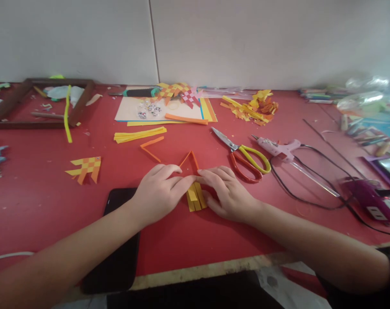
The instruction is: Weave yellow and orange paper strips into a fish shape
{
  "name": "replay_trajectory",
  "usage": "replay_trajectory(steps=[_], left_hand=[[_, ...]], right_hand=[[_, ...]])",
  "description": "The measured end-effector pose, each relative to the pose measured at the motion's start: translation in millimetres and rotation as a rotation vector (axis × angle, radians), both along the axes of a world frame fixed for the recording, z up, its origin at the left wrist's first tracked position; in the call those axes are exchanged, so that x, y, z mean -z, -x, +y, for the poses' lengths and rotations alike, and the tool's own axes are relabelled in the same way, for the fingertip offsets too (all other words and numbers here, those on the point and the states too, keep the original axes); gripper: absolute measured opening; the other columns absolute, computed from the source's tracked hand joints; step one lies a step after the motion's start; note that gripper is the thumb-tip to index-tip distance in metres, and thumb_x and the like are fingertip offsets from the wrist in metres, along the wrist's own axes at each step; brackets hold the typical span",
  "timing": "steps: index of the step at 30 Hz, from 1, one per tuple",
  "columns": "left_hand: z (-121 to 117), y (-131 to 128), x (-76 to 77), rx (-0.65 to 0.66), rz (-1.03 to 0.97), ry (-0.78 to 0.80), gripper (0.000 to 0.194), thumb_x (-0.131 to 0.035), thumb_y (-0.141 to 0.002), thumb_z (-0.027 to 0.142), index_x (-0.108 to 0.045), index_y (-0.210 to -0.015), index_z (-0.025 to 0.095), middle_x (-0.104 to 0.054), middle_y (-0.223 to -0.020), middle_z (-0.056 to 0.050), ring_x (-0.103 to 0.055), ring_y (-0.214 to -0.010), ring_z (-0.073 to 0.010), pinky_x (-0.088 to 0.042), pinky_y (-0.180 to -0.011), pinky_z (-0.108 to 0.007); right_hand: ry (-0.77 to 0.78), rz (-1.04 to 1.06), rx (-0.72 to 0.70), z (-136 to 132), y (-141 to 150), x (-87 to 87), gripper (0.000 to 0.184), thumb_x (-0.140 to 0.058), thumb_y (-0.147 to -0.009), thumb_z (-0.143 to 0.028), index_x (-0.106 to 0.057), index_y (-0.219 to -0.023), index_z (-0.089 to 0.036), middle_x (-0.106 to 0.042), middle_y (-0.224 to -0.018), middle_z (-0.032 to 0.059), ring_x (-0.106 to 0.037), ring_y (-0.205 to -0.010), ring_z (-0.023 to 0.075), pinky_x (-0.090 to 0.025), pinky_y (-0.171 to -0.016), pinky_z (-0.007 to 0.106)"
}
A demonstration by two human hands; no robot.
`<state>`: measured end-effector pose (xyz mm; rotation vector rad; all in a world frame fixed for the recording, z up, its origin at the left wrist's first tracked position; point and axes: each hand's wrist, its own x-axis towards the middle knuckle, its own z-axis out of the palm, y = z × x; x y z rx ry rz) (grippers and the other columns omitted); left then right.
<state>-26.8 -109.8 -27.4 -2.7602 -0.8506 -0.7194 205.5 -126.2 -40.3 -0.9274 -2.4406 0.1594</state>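
Note:
My left hand (161,191) and my right hand (225,193) meet over a small set of yellow paper strips (198,202) laid side by side. The fingers of both are closed and pressed on the strips' upper part, hiding it. From beyond my fingertips an orange paper strip (191,155) sticks up, folded into a peak; where it joins the yellow strips is covered. Another bent orange strip (150,146) lies just past my left hand. A bundle of yellow strips (139,134) rests behind it. To the left is a woven paper fish (88,166) in orange and yellow.
Scissors (236,152) and a pink glue gun (278,150) with its cable lie to the right. A black phone (117,240) sits under my left forearm. At the back are paper sheets (127,109), paper scraps (259,107) and a brown wooden frame (27,125).

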Motion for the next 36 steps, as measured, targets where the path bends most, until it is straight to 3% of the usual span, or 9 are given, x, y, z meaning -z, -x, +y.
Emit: replay_trajectory(steps=[5,10,17,22,25,28,36], left_hand=[[-6.3,-0.8,-6.4,0.031,0.047,0.074,0.022,-0.050,-0.088,0.011,-0.071,-0.087,0.014,-0.075,-0.087,-0.008,-0.063,-0.102,-0.0312,-0.050,-0.078,-0.043],[-10.8,-0.5,-9.0,0.037,0.063,0.067,0.024,-0.049,-0.086,0.011,-0.072,-0.088,0.012,-0.073,-0.106,-0.011,-0.061,-0.102,-0.0304,-0.051,-0.081,-0.043],[-12.9,1.8,-6.3,0.082,0.037,0.079,0.026,-0.047,-0.086,0.012,-0.073,-0.092,0.009,-0.073,-0.097,-0.013,-0.062,-0.091,-0.0266,-0.053,-0.080,-0.041],[-16.0,1.8,-6.3,0.072,0.041,0.127,0.025,-0.052,-0.091,0.024,-0.072,-0.096,0.010,-0.071,-0.096,-0.012,-0.062,-0.096,-0.0291,-0.054,-0.084,-0.044],[-17.7,1.3,-2.9,0.058,0.044,0.170,0.029,-0.055,-0.092,0.033,-0.072,-0.096,0.009,-0.070,-0.106,-0.014,-0.062,-0.104,-0.0315,-0.055,-0.090,-0.046],[-18.6,0.1,1.6,0.102,0.025,0.172,0.033,-0.053,-0.094,0.031,-0.071,-0.103,0.005,-0.070,-0.112,-0.016,-0.064,-0.105,-0.0305,-0.055,-0.095,-0.044],[-20.1,-2.0,3.8,0.154,0.019,0.115,0.029,-0.054,-0.094,0.024,-0.072,-0.101,0.002,-0.074,-0.104,-0.017,-0.071,-0.096,-0.0294,-0.059,-0.092,-0.042]], right_hand=[[-0.024,0.005,-0.003,0.2,0.3,0.3,0.049,-0.050,-0.082,-0.010,-0.041,-0.130,-0.014,-0.070,-0.111,0.0146,-0.063,-0.097,0.0272,-0.049,-0.085,0.046],[-0.039,0.003,0.001,0.1,1.2,-1.8,0.045,-0.051,-0.084,-0.011,-0.045,-0.128,-0.013,-0.071,-0.109,0.0140,-0.063,-0.095,0.0263,-0.049,-0.084,0.044],[0.031,-0.010,0.014,-0.4,0.0,-4.7,0.036,-0.055,-0.088,-0.021,-0.053,-0.123,-0.014,-0.068,-0.111,0.0144,-0.061,-0.100,0.0268,-0.048,-0.087,0.045],[0.133,-0.025,0.035,-1.4,-2.1,-7.1,0.038,-0.056,-0.088,-0.022,-0.054,-0.125,-0.014,-0.065,-0.111,0.0140,-0.058,-0.106,0.0264,-0.048,-0.092,0.044],[0.148,-0.027,0.025,-1.7,-3.2,-7.4,0.042,-0.058,-0.086,-0.021,-0.053,-0.127,-0.013,-0.064,-0.112,0.0151,-0.057,-0.109,0.0274,-0.048,-0.095,0.046],[0.136,-0.027,0.006,-1.3,-3.6,-8.1,0.044,-0.058,-0.085,-0.020,-0.053,-0.128,-0.012,-0.064,-0.111,0.0156,-0.057,-0.109,0.0281,-0.049,-0.094,0.047],[0.132,0.044,-0.078,0.5,-3.1,-7.2,0.043,-0.057,-0.088,-0.016,-0.050,-0.130,-0.011,-0.066,-0.117,0.0159,-0.058,-0.116,0.0254,-0.052,-0.097,0.043]])
